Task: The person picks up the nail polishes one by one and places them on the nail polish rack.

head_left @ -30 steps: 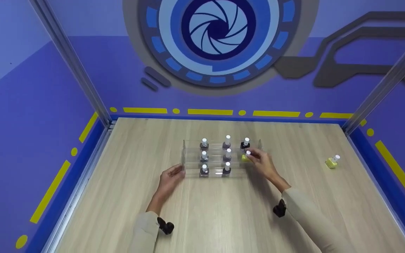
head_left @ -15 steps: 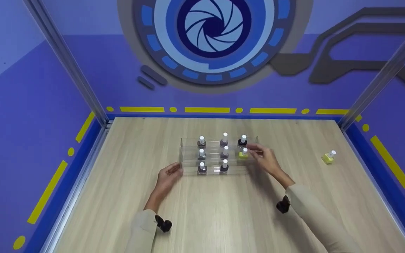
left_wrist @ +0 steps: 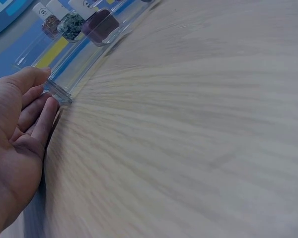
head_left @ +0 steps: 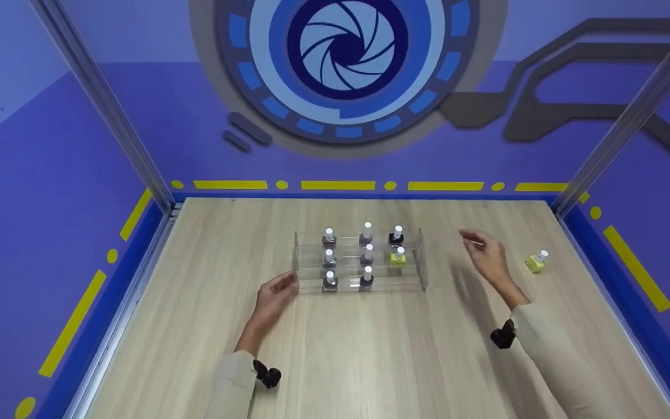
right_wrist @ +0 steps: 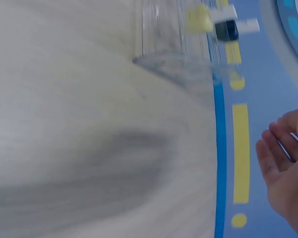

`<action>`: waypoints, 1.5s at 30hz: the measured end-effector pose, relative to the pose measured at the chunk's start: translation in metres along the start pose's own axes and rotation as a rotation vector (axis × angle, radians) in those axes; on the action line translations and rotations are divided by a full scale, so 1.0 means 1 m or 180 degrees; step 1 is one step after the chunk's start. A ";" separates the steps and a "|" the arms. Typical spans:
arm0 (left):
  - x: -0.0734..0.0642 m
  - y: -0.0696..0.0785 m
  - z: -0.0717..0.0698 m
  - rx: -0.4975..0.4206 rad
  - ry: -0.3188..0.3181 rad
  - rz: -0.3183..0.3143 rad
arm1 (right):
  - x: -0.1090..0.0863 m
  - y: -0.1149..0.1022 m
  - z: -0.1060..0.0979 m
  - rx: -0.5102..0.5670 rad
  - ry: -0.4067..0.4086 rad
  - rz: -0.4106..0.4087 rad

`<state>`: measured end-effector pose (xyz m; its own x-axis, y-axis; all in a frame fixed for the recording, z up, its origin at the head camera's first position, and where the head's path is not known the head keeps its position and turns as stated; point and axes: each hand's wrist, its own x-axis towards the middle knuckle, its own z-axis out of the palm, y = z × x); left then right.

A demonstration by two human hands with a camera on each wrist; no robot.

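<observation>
A clear stepped nail polish rack (head_left: 419,273) stands on the table in the head view, with polish bottles on its three tiers. My left hand (head_left: 275,298) rests against the rack's left end; in the left wrist view its fingertips (left_wrist: 50,105) touch the lower corner of the clear panel. A yellow nail polish bottle (head_left: 398,259) sits upright at the right of the middle tier, in front of a black bottle (head_left: 396,238). My right hand (head_left: 489,258) is in the air right of the rack, fingers loosely bent, holding nothing. Another yellow bottle (head_left: 535,265) lies tilted on the table beyond it.
Several dark and greyish bottles with white caps fill the rack's left and middle columns, among them a dark one (head_left: 366,280) at the front. Blue-purple walls (head_left: 341,169) bound the wooden table (head_left: 358,361) at the back and both sides.
My right hand has let go of the yellow nail polish on the middle tier and moved right, away from the rack. My left hand stays at the rack's left end. The head view has shifted slightly.
</observation>
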<state>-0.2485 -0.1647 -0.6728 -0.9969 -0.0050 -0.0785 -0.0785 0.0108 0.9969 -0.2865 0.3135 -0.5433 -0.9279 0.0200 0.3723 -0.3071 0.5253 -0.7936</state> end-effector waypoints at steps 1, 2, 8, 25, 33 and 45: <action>0.000 -0.001 -0.001 -0.0004 0.0004 0.0006 | 0.002 0.010 -0.004 -0.0075 0.0086 0.0061; 0.000 -0.002 -0.001 -0.0023 0.0017 -0.0007 | 0.004 0.020 -0.009 -0.0153 0.0153 0.0114; 0.000 -0.004 0.001 -0.0004 0.0001 -0.0015 | 0.009 0.056 -0.045 -0.0521 0.0392 0.0595; 0.000 0.002 -0.004 0.0117 0.0097 -0.0125 | 0.009 0.094 -0.098 -0.0191 0.0607 0.2276; 0.001 -0.001 -0.001 0.0034 0.0013 -0.0006 | 0.000 0.112 -0.108 -0.0344 0.0638 0.2474; 0.002 -0.002 -0.002 0.0070 0.0015 -0.0098 | -0.007 0.127 -0.102 -0.0328 0.0705 0.2301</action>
<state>-0.2503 -0.1667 -0.6745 -0.9940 -0.0105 -0.1091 -0.1094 0.0326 0.9935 -0.2974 0.4671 -0.5975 -0.8231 0.5536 -0.1264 0.3921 0.3931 -0.8317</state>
